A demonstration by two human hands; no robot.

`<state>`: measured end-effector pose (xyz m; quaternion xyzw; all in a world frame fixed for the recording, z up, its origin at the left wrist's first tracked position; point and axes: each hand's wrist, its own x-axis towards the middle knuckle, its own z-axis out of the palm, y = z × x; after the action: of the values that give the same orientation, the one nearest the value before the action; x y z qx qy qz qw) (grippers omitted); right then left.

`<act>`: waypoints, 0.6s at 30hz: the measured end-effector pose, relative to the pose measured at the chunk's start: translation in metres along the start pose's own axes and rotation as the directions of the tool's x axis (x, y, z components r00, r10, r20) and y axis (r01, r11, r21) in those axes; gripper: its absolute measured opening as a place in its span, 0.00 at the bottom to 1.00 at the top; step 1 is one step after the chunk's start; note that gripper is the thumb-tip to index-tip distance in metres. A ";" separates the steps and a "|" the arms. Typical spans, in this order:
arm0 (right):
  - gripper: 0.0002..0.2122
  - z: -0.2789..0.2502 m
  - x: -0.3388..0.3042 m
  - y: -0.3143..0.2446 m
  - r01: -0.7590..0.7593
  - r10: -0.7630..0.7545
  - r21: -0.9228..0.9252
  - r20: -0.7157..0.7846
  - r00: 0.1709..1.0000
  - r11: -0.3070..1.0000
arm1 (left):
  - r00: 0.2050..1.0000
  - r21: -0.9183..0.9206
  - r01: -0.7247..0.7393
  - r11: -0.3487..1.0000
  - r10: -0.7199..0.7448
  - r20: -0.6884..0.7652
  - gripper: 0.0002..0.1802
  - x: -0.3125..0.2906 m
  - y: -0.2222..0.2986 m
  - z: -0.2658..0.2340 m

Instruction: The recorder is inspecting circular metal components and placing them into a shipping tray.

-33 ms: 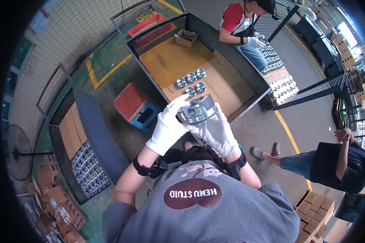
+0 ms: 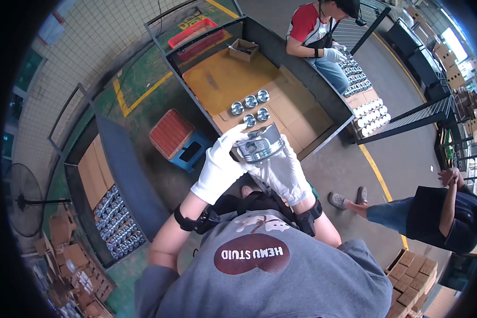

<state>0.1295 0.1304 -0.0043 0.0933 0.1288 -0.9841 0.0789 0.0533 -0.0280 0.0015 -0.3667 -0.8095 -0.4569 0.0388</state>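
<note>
Far left there's a round fan (image 2: 24,201) on a stand, then a dark cart (image 2: 124,175) with rows of shiny metal pieces (image 2: 116,225) at its near end, on the left. Next over, a stool (image 2: 172,132), red top on a blue base. Middle of it all: the white-gloved left hand (image 2: 220,164) is pinching the left side of a piston-like metal part (image 2: 261,147), held up in front of the chest at the near edge of a bigger cart (image 2: 230,74). Five round parts (image 2: 250,102) sit in there on cardboard, just beyond it. The right hand (image 2: 286,175), gloved too, is curled around the part's right side and underneath. Far right, a co-worker (image 2: 326,47) leans over more parts; nearer right, stacked cartons (image 2: 413,275).
</note>
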 end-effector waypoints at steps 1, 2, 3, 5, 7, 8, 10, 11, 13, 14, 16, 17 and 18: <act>0.26 0.000 0.001 -0.001 -0.015 0.014 0.008 0.026 1.000 1.000 | 0.999 -0.011 0.041 0.999 -0.041 0.016 0.43 0.000 0.003 -0.002; 0.26 0.001 0.002 -0.001 -0.030 0.030 0.016 0.052 0.998 0.999 | 0.999 -0.005 0.046 0.999 -0.046 0.014 0.43 0.000 0.005 -0.004; 0.26 0.002 0.004 -0.001 -0.038 0.037 0.019 0.054 0.998 0.999 | 0.999 -0.017 0.037 0.999 -0.036 0.010 0.45 0.001 0.007 -0.006; 0.26 0.004 0.007 -0.001 -0.079 0.079 0.043 0.020 0.997 0.996 | 1.000 -0.027 0.032 0.999 -0.032 -0.001 0.46 0.002 0.013 -0.010; 0.26 -0.004 0.013 0.003 -0.109 0.107 0.063 0.046 0.993 0.992 | 0.999 -0.053 0.040 0.998 -0.040 -0.004 0.49 0.001 0.018 -0.014; 0.26 -0.006 0.016 0.005 -0.132 0.126 0.084 0.071 0.990 0.988 | 0.999 -0.050 0.041 0.998 -0.041 -0.011 0.49 0.001 0.017 -0.015; 0.26 -0.003 0.015 0.006 -0.139 0.134 0.077 0.060 0.989 0.987 | 0.998 -0.050 0.056 0.997 -0.056 -0.015 0.49 -0.003 0.017 -0.017; 0.26 -0.001 0.014 0.007 -0.140 0.137 0.073 0.046 0.990 0.988 | 0.998 -0.048 0.060 0.997 -0.061 -0.019 0.49 -0.003 0.016 -0.019; 0.26 -0.002 0.015 0.011 -0.158 0.153 0.077 0.062 0.986 0.984 | 0.997 -0.031 0.071 0.997 -0.071 -0.019 0.47 -0.003 0.016 -0.022; 0.26 -0.004 0.016 0.013 -0.170 0.164 0.082 0.078 0.983 0.982 | 0.997 -0.031 0.074 0.997 -0.074 -0.022 0.47 -0.004 0.019 -0.023; 0.26 -0.013 0.017 0.019 -0.204 0.194 0.086 0.117 0.974 0.975 | 0.997 -0.035 0.053 0.998 -0.055 -0.046 0.42 -0.004 0.026 -0.023; 0.26 -0.015 0.017 0.021 -0.235 0.219 0.091 0.158 0.963 0.968 | 0.997 -0.034 0.056 0.998 -0.057 -0.050 0.42 -0.003 0.028 -0.022; 0.25 -0.014 0.015 0.025 -0.234 0.210 0.184 0.141 0.967 0.955 | 0.997 -0.057 0.026 0.998 -0.030 -0.078 0.38 -0.002 0.031 -0.020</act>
<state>0.1218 0.1089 -0.0268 0.0556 0.0134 -0.9807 0.1870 0.0685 -0.0352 0.0342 -0.3380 -0.7992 -0.4941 0.0538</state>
